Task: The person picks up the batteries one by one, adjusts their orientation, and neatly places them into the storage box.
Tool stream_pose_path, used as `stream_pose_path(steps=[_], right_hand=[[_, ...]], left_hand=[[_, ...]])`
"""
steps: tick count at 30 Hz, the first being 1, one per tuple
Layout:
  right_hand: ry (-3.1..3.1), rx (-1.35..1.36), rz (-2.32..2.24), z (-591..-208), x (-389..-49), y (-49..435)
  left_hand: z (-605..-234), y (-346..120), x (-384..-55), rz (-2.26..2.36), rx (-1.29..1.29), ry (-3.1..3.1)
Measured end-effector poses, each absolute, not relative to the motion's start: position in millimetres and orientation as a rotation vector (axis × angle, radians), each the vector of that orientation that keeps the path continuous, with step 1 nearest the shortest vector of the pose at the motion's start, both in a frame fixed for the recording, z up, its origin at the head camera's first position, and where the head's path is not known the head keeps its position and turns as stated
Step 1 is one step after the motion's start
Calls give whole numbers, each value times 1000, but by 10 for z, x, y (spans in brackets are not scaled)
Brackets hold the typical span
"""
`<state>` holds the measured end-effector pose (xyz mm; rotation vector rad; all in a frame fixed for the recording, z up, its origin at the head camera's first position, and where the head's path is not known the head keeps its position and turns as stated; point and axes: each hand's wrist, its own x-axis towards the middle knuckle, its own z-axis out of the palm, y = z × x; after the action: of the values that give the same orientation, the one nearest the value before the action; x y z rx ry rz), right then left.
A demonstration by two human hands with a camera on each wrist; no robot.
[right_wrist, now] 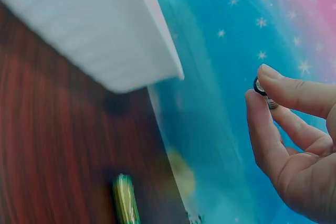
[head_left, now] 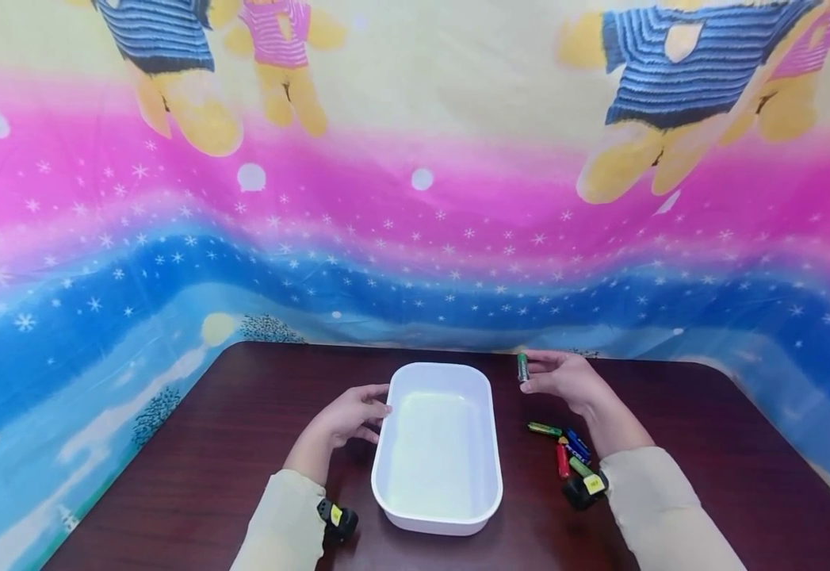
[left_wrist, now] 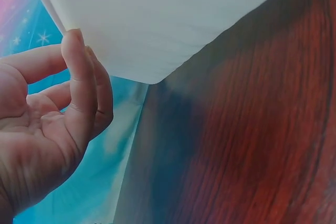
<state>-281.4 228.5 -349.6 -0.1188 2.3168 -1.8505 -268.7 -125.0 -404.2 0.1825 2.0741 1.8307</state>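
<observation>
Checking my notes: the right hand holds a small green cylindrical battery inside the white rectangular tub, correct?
Not inside: in the head view the right hand holds the small green cylindrical battery outside the white rectangular tub, off to its right.

Dark red-brown table (head_left: 265,444), wood-grained, far corners rounded. Behind and along both sides, a printed cloth (head_left: 386,254): cream above, then magenta, then blue, scattered with white snowflakes (head_left: 25,322). Yellow bears (head_left: 617,162) in striped shirts (head_left: 678,91) across the top.
</observation>
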Motion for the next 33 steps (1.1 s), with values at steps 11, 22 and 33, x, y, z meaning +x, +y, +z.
stream_pose_path(steps=[11, 22, 33], right_hand=[[2144, -122, -1945, -3439, -2893, 1931], [2074, -93, -2011, -3340, -2955, 1620], [1848, 1, -2233, -3357, -3014, 1203]], left_hand=[[-4069, -1251, -2683, 1880, 172, 2040], [-4096, -1246, -2692, 1920, 191, 2013], [-4100, -1238, -2693, 1937, 177, 2011]])
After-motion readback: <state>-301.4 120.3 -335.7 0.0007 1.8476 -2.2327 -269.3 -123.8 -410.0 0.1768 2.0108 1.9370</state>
